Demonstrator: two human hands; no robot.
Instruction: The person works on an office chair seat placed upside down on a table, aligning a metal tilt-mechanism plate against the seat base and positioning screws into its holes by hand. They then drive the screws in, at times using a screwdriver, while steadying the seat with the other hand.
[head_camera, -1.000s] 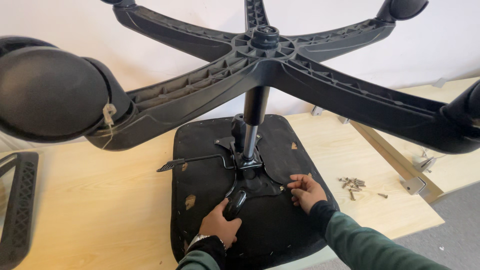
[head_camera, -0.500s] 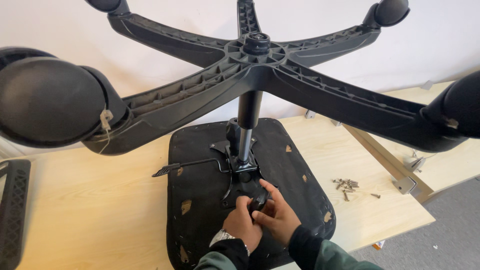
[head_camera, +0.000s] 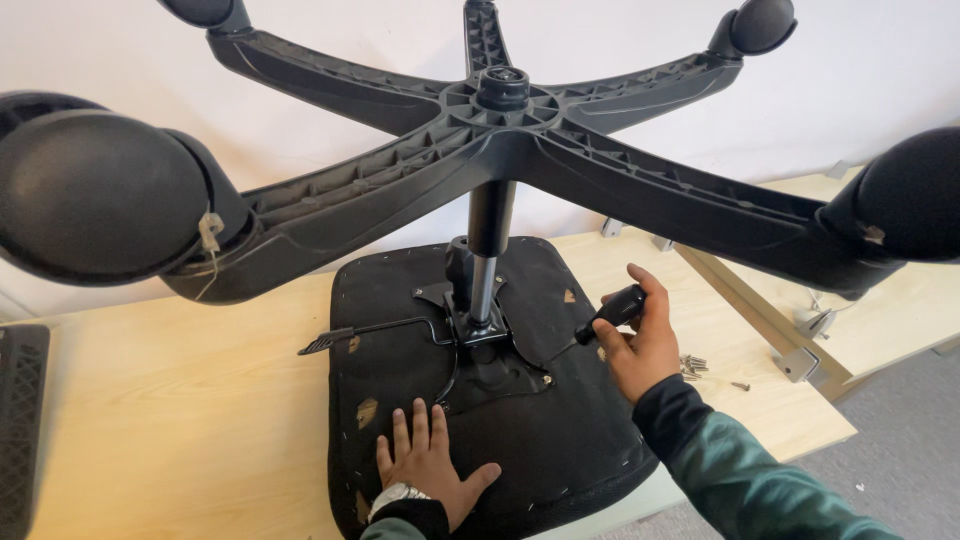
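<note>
An office chair lies upside down on a light wooden table. Its black seat underside faces up, with a metal mechanism plate and a gas column rising to the five-arm wheel base. My left hand rests flat, fingers spread, on the seat near its front edge. My right hand grips a black-handled screwdriver, whose tip points down-left toward the plate's right corner.
Several loose screws lie on the table right of the seat. A black lever sticks out left from the plate. Large casters hang close to the camera. A second table with a metal bracket stands at the right.
My hands, together at the plate half a second ago, have parted. The right one now holds the screwdriver to the right of the plate; the left lies flat on the seat.
</note>
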